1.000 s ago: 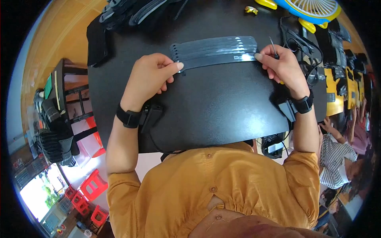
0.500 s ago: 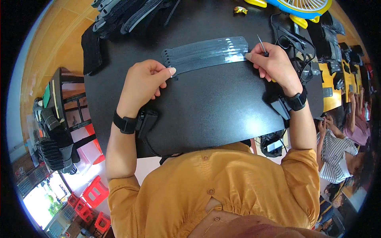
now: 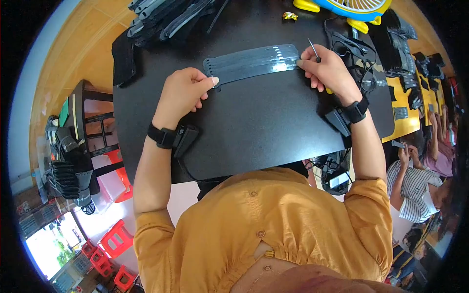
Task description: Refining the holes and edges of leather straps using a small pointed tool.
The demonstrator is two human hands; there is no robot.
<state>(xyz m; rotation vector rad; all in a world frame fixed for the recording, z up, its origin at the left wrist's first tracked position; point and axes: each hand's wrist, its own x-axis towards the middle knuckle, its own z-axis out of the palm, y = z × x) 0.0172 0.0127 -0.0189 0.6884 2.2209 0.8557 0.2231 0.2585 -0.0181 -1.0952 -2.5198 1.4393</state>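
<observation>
A flat, glossy panel of dark grey strips [image 3: 251, 62], with small holes along its left end, lies across the black table [image 3: 249, 122]. My left hand [image 3: 188, 90] pinches its lower left corner between thumb and fingers. My right hand [image 3: 326, 73] has its thumb on the panel's right end and also grips a slim tool [image 3: 313, 49] with a metal shaft pointing up and a yellow part showing below the fingers. Black wrist straps with small boxes and cables sit on both my forearms.
Piled black straps [image 3: 163, 19] and dark fabric [image 3: 124, 63] lie at back left; a blue-yellow fan [image 3: 351, 7], gold wrapper [image 3: 289, 16] and tangled cords [image 3: 354, 58] at back right. Red stools [image 3: 115, 239] stand left. Co-workers [image 3: 410, 190] sit at yellow tables [image 3: 400, 127] on the right.
The view has shifted slightly, and my right hand appears a little closer to my left. Both hands keep their grip. A co-worker's hands on the right are raised around a small flat object.
</observation>
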